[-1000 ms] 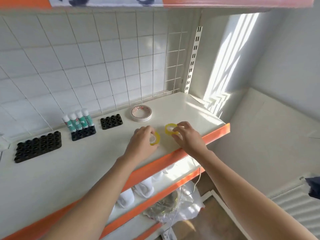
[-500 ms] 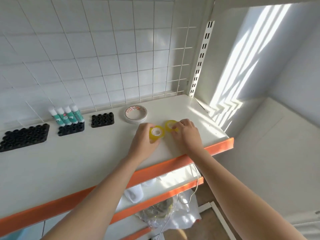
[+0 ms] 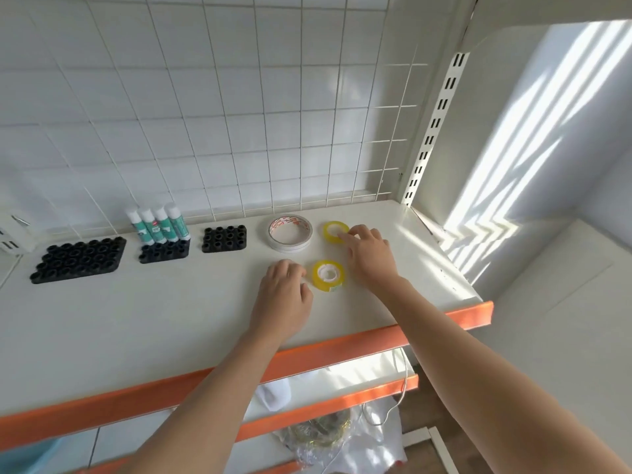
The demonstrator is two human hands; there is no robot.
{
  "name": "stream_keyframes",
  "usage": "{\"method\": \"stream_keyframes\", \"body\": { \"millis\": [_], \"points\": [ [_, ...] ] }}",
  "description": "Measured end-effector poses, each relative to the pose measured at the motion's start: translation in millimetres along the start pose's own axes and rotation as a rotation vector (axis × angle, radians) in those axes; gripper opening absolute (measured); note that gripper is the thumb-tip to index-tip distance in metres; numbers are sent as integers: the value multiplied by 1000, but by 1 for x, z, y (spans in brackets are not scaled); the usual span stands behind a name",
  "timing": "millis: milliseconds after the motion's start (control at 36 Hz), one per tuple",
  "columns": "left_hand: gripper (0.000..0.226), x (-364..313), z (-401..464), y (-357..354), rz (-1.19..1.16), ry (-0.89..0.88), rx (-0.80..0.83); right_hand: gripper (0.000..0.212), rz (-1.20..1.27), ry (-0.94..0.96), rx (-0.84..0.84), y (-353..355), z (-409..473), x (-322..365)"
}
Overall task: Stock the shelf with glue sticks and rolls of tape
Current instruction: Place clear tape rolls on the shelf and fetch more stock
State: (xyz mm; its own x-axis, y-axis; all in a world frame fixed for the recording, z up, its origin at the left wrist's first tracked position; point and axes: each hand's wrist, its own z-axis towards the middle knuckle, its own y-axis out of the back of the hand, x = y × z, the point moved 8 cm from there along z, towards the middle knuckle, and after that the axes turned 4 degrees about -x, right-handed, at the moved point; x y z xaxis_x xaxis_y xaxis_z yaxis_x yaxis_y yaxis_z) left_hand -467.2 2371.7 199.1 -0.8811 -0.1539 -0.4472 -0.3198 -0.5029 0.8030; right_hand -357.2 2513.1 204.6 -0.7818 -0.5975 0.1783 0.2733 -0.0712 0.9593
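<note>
White shelf (image 3: 171,319) with orange front edge, backed by a wire grid (image 3: 239,114); it serves as the display surface, so stock is set toward the rear and to the right, leaving the front strip bare. Large black holder (image 3: 78,260), far left, all sockets vacant; judged to await glue sticks. Medium black holder (image 3: 164,251) beside it, carrying four glue sticks (image 3: 157,224) upright in its back row; the sockets keep the sticks standing with labels forward. Small black holder (image 3: 224,238), vacant, between the medium holder and the tapes. Large white tape roll (image 3: 290,232), lying flat near the grid; flat placement stops it rolling. Left hand (image 3: 284,295), fingers loosely curled, resting on the shelf just beside the near yellow tape roll (image 3: 328,275); whether the fingertips touch the roll cannot be told, and the hand appears to grip nothing. Right hand (image 3: 369,254), reaching past the near roll; its fingertips (image 3: 343,236) touch the rim of the far yellow tape roll (image 3: 336,231), apparently nudging it into line beside the white roll, though a pinch cannot be confirmed. Both yellow rolls lie flat, apart from each other; the tape group is judged nearly arranged, most sockets unfilled.
</note>
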Motion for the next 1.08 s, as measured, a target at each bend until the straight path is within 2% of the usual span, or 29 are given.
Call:
{"method": "stream_keyframes", "body": {
  "millis": [194,250,333,389,500,611,750,889,1083],
  "points": [
    [38,-2,0,0,51,-10,-3,56,-30,7,38,-4,4,3],
    [38,-2,1,-1,62,-13,-3,52,98,3,-35,3,-1,2],
    [37,-1,1,-1,68,-10,-7,32,356,58,-191,19,-21,7],
    [38,0,2,-2,72,-7,-2,21,436,122,-199,24,-37,13],
    [37,0,2,-2,86,-13,-7,45,381,178,-33,17,-57,19],
    [36,-1,3,-3,88,-16,-9,59,282,204,-15,11,-59,21],
    [31,0,1,-2,63,-19,-36,34,287,53,-123,18,-47,3],
    [27,3,1,-5,83,-23,-49,27,340,-164,-194,26,-25,-41],
    [29,2,1,-5,81,-36,-55,18,272,-240,-226,20,-8,-64]
  ]
}}
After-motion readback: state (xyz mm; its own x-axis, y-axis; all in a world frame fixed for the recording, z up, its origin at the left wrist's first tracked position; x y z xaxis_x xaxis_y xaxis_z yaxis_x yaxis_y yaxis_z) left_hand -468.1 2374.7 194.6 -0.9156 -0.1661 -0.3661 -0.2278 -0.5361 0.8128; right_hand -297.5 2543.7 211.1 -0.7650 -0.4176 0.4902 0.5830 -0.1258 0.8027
